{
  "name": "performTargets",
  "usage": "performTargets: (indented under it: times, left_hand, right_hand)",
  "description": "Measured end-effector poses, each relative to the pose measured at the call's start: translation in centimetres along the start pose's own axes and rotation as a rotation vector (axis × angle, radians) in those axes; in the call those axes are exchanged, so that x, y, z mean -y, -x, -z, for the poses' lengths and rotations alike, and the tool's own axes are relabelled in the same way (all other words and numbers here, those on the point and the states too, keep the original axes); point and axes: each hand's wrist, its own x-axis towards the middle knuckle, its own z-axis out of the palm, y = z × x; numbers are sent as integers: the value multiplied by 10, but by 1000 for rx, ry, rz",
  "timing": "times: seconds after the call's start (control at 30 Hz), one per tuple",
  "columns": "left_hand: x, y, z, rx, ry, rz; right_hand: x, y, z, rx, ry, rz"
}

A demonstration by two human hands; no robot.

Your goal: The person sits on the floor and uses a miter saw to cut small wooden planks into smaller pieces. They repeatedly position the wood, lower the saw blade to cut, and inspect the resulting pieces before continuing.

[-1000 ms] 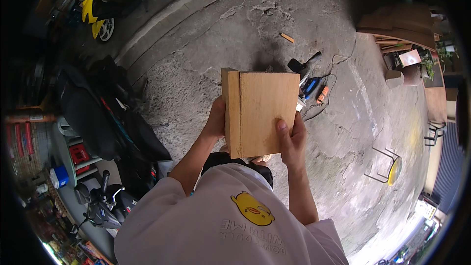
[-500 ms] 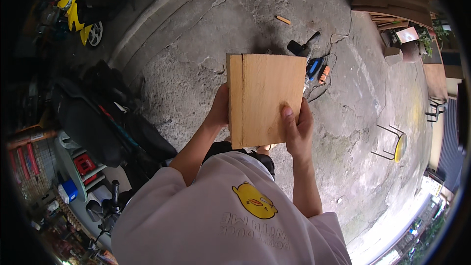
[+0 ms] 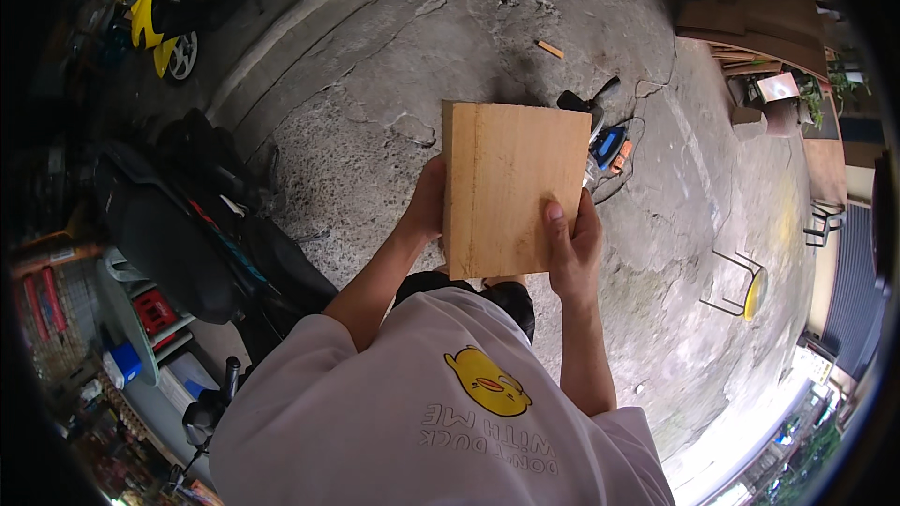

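Note:
A boxy piece of light wood (image 3: 514, 183) is held up before my body, its broad flat face turned up towards me and a narrower side showing at the left. My left hand (image 3: 430, 197) grips its left side, the fingertips hidden behind the wood. My right hand (image 3: 574, 242) clasps the lower right edge, thumb lying on the broad face and fingers wrapped around the side. Whether the piece is solid or hollow cannot be seen.
Beyond the wood, a blue and black corded power tool (image 3: 610, 146) lies on the concrete floor (image 3: 375, 141), with a small wood strip (image 3: 550, 50) farther off. A black motorbike (image 3: 178, 234) stands at left. A yellow-seated stool (image 3: 754, 294) lies on its side at right; stacked boards (image 3: 750, 33) stand far right.
The wood has turned slightly in my hands and sits a little farther right; the dark seam near its left edge no longer shows. Both hands keep their hold.

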Motion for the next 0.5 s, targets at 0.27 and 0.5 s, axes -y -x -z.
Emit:
performTargets:
  times: [0.27,0.5]
  left_hand:
    - [-18,-49,30,49,-210,5]
    - [-47,-140,82,117,167,80]
  right_hand:
    - [-1,-56,-30,16,-13,-7]
    - [-19,-155,-59,102,-155,-101]
